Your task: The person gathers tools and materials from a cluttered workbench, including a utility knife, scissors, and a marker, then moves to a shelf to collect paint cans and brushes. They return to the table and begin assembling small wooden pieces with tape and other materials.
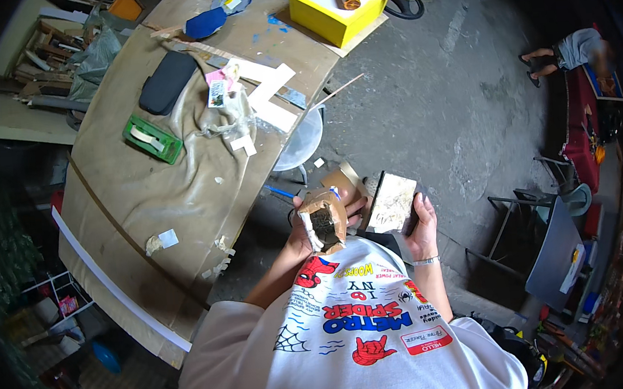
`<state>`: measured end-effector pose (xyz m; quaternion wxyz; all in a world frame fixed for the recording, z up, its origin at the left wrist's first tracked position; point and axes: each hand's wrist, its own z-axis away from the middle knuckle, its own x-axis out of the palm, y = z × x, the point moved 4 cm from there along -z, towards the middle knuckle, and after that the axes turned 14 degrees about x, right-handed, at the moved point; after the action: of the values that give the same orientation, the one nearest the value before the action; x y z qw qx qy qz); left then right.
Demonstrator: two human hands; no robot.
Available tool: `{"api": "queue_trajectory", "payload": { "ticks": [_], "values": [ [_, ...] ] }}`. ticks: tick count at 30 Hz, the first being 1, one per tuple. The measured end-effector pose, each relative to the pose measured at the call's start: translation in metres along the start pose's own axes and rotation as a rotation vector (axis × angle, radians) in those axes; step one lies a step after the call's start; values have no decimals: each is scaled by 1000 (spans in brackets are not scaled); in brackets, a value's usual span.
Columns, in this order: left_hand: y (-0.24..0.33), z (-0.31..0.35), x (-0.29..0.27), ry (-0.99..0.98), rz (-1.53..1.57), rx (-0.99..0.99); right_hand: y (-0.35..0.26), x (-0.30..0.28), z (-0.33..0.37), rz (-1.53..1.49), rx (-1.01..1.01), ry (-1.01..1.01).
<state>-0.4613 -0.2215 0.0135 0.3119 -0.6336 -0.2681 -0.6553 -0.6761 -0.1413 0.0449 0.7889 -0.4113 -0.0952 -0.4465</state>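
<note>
My left hand [300, 234] is closed round a brown paper-wrapped piece [339, 222], held in front of my chest. Its near end has a ragged whitish edge round a dark, rough middle; what it is exactly I cannot tell. Beside it, my right hand [423, 231] grips a flat rectangular block [393, 200] by its right side. The block's upper face is off-white with dark smudges, and its edges look dark. A tan cardboard-like flap [349, 179] shows just beyond the brown piece; whether the two are joined is unclear.
On the worktable [201, 204] to my left lie a green tray-like tool [152, 139], a dark case [168, 82], white strips [271, 87] and scraps. A yellow box [332, 11] stands at its far end. A stool [301, 142] is beside the table; a person [577, 50] is far right.
</note>
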Motion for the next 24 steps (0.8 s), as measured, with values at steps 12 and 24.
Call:
{"api": "queue_trajectory", "payload": {
  "ticks": [12, 24],
  "values": [
    [-115, -120, 0, -102, -126, 66, -188, -4, -42, 806, -236, -21],
    [-160, -176, 2, -72, -76, 500, -268, 56, -76, 1516, -275, -294]
  ]
}}
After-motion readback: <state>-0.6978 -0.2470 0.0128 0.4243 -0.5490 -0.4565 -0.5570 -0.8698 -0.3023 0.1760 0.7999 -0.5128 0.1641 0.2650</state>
